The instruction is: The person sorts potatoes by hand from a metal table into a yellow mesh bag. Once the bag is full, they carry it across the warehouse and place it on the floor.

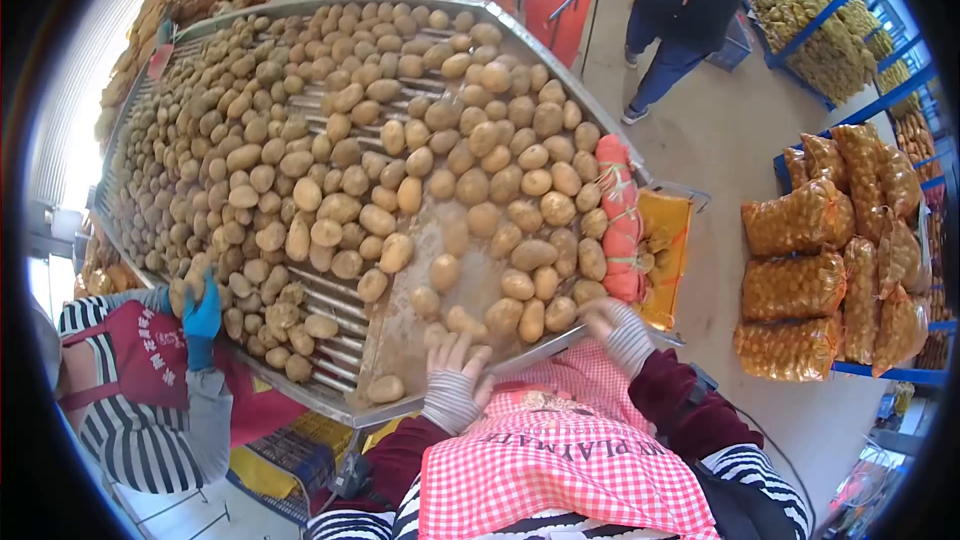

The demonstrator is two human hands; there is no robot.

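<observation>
Resting at the near rim for reach, left hand (pixel 452 372) lies open, fingers spread, beside tan oval potatoes (pixel 468 321) on the metal roller bench (pixel 345 402); right hand (pixel 612 322) curls over one; grip unclear.

Tan, oval potatoes (pixel 380 140) cover the sorting table (pixel 330 402), a wide metal tray with roller bars across its bed and a raised rim. They lie mostly in a single dusty layer, densest at the far and left parts, thinner toward the near right, where a bare dusty patch shows. The left hand (pixel 452 372), in a grey ribbed glove with bare fingertips, rests on the near edge, fingers spread, touching a potato (pixel 463 321) lying just beyond the fingertips. The right hand (pixel 618 328), gloved alike, lies further right at the rim beside a cluster of larger potatoes (pixel 545 312).
</observation>
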